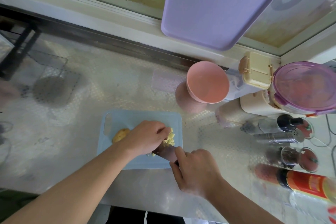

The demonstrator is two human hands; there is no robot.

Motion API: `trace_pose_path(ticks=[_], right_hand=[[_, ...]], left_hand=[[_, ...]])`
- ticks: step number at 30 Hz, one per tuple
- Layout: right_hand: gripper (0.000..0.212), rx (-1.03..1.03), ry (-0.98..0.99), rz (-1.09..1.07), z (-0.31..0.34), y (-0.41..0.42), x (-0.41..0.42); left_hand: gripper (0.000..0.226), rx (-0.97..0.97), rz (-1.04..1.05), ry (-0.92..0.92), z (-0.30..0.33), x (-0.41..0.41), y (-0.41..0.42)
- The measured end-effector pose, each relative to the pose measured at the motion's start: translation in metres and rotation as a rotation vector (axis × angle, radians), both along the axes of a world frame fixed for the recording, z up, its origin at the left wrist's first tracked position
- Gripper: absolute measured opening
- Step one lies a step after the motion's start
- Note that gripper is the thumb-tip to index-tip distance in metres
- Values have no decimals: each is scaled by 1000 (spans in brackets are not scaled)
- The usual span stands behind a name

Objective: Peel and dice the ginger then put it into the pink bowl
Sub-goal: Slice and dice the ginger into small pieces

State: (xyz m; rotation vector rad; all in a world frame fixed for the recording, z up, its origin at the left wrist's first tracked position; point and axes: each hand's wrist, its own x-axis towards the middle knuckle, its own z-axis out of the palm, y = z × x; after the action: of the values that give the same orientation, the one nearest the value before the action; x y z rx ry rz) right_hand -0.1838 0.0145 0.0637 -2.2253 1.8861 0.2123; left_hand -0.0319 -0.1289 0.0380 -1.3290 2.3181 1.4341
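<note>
2 hands work over the blue board (140, 120) on the table (112, 85): the left hand (145, 137) curls its fingers down onto the diced ginger (170, 138), and the right hand (195, 171) grips the knife (166, 151), whose blade lies just beside the left fingers. 1 unpeeled ginger piece (120, 135) sits just left of the left hand, and the pink bowl (208, 82) stands well beyond both hands, to the right.

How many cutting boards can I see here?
2: a blue cutting board on the counter under the hands, and a purple cutting board leaning upright by the window.
</note>
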Motion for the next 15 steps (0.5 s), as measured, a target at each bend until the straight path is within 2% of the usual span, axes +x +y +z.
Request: trace_pose_path(ticks=[2, 5, 8, 10, 13, 15], right_hand=[[25, 0, -3, 2, 1, 0, 0], [25, -2, -11, 8, 2, 0, 0], [24, -5, -35, -2, 2, 3, 0], [22, -9, -44, -7, 2, 5, 0], [22, -21, -39, -8, 3, 6, 0], [23, -28, -37, -20, 5, 6, -1]], left_hand=[[51, 64, 48, 30, -1, -2, 1], [50, 186, -2, 2, 0, -7, 6], [49, 165, 38, 28, -3, -9, 7], [48, 186, 150, 134, -5, -6, 5], [36, 321, 385, 308, -6, -2, 1], [30, 341, 533, 365, -3, 3, -5]])
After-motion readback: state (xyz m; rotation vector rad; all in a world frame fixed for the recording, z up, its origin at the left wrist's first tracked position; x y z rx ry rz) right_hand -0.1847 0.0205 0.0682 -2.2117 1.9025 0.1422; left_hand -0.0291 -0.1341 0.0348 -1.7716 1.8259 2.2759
